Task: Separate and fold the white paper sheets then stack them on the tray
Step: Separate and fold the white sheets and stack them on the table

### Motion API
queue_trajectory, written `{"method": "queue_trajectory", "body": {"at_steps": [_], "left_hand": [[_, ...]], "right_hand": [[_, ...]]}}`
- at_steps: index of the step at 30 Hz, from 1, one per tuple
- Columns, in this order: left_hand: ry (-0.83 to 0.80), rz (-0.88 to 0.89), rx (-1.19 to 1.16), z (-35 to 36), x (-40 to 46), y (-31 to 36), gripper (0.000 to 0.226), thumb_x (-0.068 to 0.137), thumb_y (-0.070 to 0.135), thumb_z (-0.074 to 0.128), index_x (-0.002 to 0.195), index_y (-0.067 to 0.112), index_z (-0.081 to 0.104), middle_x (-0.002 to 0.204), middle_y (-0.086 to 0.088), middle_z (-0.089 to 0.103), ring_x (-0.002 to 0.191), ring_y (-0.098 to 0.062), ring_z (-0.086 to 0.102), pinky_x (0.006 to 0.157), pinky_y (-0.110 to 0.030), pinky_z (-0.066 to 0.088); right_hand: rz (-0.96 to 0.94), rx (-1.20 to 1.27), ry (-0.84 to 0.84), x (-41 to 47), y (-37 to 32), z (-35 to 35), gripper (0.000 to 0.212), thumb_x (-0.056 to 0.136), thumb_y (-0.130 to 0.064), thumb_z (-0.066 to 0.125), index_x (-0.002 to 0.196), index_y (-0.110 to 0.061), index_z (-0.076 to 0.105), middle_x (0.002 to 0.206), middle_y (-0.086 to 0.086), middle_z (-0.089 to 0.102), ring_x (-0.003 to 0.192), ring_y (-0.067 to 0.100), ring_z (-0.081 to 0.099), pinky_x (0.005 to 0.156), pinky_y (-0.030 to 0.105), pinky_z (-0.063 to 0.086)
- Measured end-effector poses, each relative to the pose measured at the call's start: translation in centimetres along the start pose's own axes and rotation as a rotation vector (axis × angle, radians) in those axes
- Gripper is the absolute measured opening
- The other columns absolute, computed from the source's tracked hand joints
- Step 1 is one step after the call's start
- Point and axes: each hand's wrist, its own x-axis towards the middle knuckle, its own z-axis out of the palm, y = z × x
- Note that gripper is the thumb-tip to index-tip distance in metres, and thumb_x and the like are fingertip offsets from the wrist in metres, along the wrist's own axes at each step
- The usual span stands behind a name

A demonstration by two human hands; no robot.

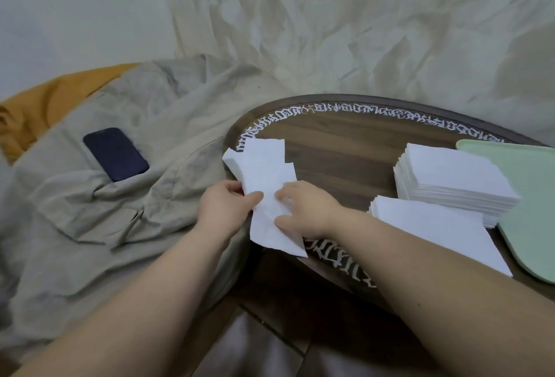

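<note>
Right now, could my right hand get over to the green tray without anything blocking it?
Probably yes. The right hand presses the loose paper sheet; the green tray lies to its right. Only the low stacks of white paper lie between, easy to pass above.

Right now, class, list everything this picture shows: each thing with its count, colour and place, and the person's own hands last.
Loose white paper sheets: a few, white, table's left edge, in both hands.
Tall white paper stack: one, white, partly on tray.
Low white paper stack: one, white, front of the tall one.
Pale green tray: one, table's right.
Round dark wooden table: one, white lettering on rim.
Dark blue phone: one, on beige cloth.
Left hand: pinches sheets.
Right hand: rests on sheets.
</note>
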Motion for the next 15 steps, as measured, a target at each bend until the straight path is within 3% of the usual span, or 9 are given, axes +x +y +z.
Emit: {"method": "queue_trajectory", "body": {"at_steps": [4,7,9,11,15], "left_hand": [[-0.063,0.043,0.274,0.1,-0.3,0.3,0.014,0.073,0.019,0.076,0.078,0.02,0.063,0.075,-0.001,0.067,0.085,-0.029,0.068,0.082,-0.046,0.056],[-0.052,0.073,0.339,0.3,-0.3,0.5,0.011,0.078,0.014,0.068,0.084,0.005,0.07,0.084,-0.009,0.072,0.088,-0.031,0.067,0.08,-0.046,0.057],[-0.044,0.1,0.354,0.5,-0.4,0.7,0.016,0.079,0.016,0.065,0.084,0.002,0.069,0.084,-0.01,0.072,0.086,-0.031,0.067,0.077,-0.044,0.055],[-0.024,0.116,0.343,0.7,-0.6,0.6,0.017,0.08,0.018,0.065,0.08,0.001,0.066,0.08,-0.01,0.07,0.083,-0.031,0.065,0.073,-0.041,0.053],[0.017,0.147,0.254,0.9,-0.9,1.0,0.016,0.087,0.02,0.064,0.092,0.005,0.067,0.089,-0.006,0.07,0.087,-0.027,0.064,0.081,-0.043,0.054]], "right_hand": [[0.005,0.073,0.044,0.2,0.0,0.1,0.051,0.086,-0.025,0.063,0.135,-0.019,0.051,0.14,0.003,0.046,0.13,0.022,0.042,0.107,0.036,0.036],[0.104,0.221,0.13,0.5,-0.5,0.2,0.072,0.084,-0.016,0.064,0.148,-0.02,0.03,0.151,0.008,0.028,0.133,0.025,0.038,0.1,0.032,0.039],[0.228,0.393,0.202,0.5,-0.6,0.0,0.08,0.084,-0.014,0.064,0.15,-0.021,0.02,0.146,0.01,0.032,0.126,0.028,0.044,0.086,0.028,0.039],[0.319,0.545,0.22,0.5,-0.4,0.0,0.085,0.083,-0.014,0.065,0.152,-0.02,0.015,0.142,0.009,0.04,0.123,0.028,0.047,0.083,0.029,0.041],[0.415,0.728,0.22,0.0,0.0,-0.8,0.079,0.083,-0.018,0.07,0.149,-0.015,0.027,0.136,0.006,0.047,0.118,0.026,0.051,0.09,0.034,0.047]]}}
